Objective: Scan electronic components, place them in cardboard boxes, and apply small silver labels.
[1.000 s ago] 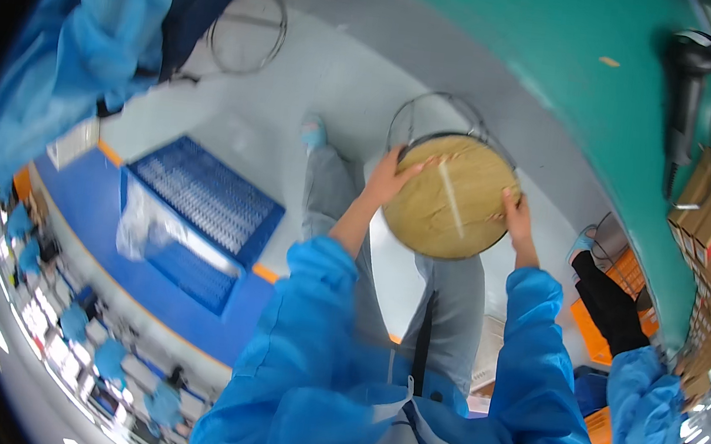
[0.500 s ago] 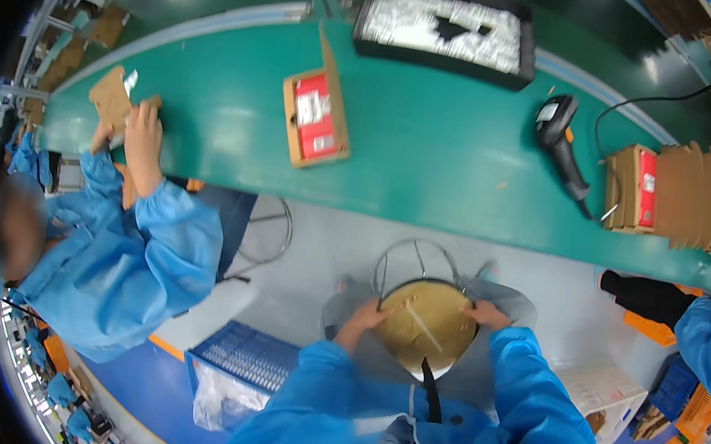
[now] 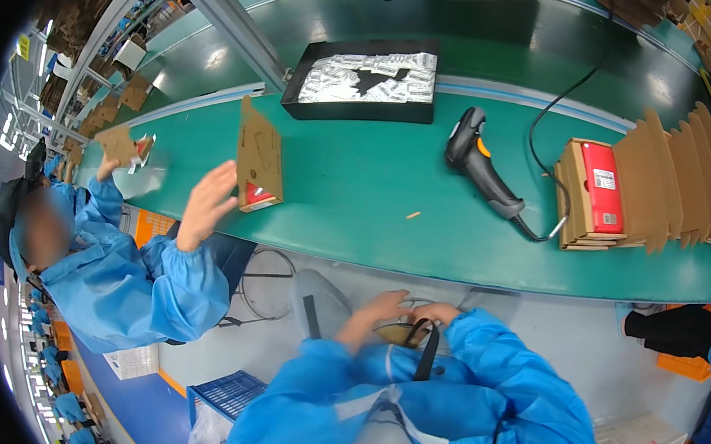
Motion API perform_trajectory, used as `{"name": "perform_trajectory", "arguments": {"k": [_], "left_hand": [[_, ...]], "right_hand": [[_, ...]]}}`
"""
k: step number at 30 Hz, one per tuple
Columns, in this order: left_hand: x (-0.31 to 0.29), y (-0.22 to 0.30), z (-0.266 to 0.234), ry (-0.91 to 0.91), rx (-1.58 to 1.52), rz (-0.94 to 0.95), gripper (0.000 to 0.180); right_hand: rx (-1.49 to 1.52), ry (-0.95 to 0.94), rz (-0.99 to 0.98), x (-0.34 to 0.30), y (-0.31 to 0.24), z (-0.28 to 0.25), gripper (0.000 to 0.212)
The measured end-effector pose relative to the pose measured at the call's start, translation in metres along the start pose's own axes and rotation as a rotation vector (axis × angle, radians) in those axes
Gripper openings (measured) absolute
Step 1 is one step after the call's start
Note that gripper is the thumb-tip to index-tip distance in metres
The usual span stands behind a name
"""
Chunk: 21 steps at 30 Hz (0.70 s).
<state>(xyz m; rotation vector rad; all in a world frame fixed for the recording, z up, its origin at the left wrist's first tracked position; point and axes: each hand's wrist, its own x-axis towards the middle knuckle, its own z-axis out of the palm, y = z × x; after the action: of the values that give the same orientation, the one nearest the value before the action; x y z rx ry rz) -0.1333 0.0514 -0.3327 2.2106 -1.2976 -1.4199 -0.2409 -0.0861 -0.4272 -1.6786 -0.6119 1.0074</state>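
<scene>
Low in front of me is a round stool [image 3: 395, 334] with a yellowish seat, mostly hidden by my hands and blue smock. My left hand [image 3: 378, 314] lies by the seat's far left edge, its fingers smeared by motion. At the far right edge my right hand [image 3: 440, 313] is curled closed, seemingly round the rim. A black strap [image 3: 425, 357] hangs from my smock over the seat. On the green workbench [image 3: 355, 222] beyond are a black barcode scanner [image 3: 486, 171] and an open cardboard carton [image 3: 260, 154] with a red label showing.
At left a co-worker [image 3: 134, 280] holds a cardboard piece and extends a hand [image 3: 208, 203] beside the carton. A black tray [image 3: 358, 82] of white labelled packets stands at the back. Folded cartons [image 3: 674, 193] line the right. A blue crate [image 3: 232, 396] sits on the floor.
My hands have come together from the seat's sides to its far edge, and the stool is now mostly covered. My view has shifted. The co-worker's near hand has moved to the open carton.
</scene>
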Motion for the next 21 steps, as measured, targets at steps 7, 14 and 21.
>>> {"name": "perform_trajectory", "arguments": {"k": [7, 14, 21], "left_hand": [[-0.155, 0.139, -0.133, -0.024, -0.497, 0.397, 0.035], [-0.117, 0.163, -0.227, 0.883, 0.245, 0.262, 0.048], [-0.107, 0.156, -0.216, 0.831, 0.45, 0.135, 0.075]], "right_hand": [[0.496, 0.672, 0.099, -0.046, -0.11, 0.06, 0.036], [0.273, 0.787, 0.093, -0.041, -0.081, 0.065, 0.038], [0.169, 0.64, 0.104, -0.006, -0.088, -0.051, 0.034]]}}
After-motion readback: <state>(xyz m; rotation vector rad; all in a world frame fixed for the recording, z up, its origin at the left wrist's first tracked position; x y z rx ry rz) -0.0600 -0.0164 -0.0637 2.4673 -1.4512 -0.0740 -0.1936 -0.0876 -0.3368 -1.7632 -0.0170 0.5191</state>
